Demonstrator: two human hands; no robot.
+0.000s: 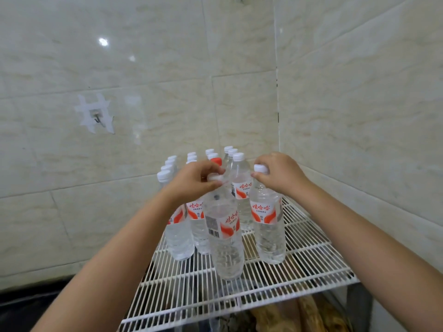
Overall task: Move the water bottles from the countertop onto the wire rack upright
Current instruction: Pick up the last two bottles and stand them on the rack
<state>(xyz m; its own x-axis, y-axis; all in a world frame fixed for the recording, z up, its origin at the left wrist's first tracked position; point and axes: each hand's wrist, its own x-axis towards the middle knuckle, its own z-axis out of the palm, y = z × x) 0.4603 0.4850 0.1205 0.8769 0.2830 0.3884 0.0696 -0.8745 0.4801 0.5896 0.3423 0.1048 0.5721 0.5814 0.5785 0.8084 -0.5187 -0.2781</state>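
1. Two bottles are in my grip at once: my left hand (199, 179) pinches the cap and neck of the near bottle (225, 236), and my right hand (278, 174) does the same on the right bottle (269, 226), fingers curled tight around each top.
2. Both bottles hang straight down below the hands, upright, their bases at the wire rack (311, 264); I cannot tell whether they are touching the wires yet or sitting just above them.
3. Beyond my knuckles stands the cluster of bottles already placed (191, 212), in rows toward the tiled wall (143, 68), one with a red cap (215, 161) just past my left fingers.
4. They look full, so I judge them fairly heavy for a fingertip hold; the thin clear plastic would dent if squeezed at the body, and the film label is likely slick. The ridged cap and stiff neck ring are the sound places to hold.
5. On thin wires a narrow base may rock, so I would settle each base flat before letting go.
6. Both forearms reach forward and slightly inward, wrists bent down, palms facing the rack, hands near each other but apart.
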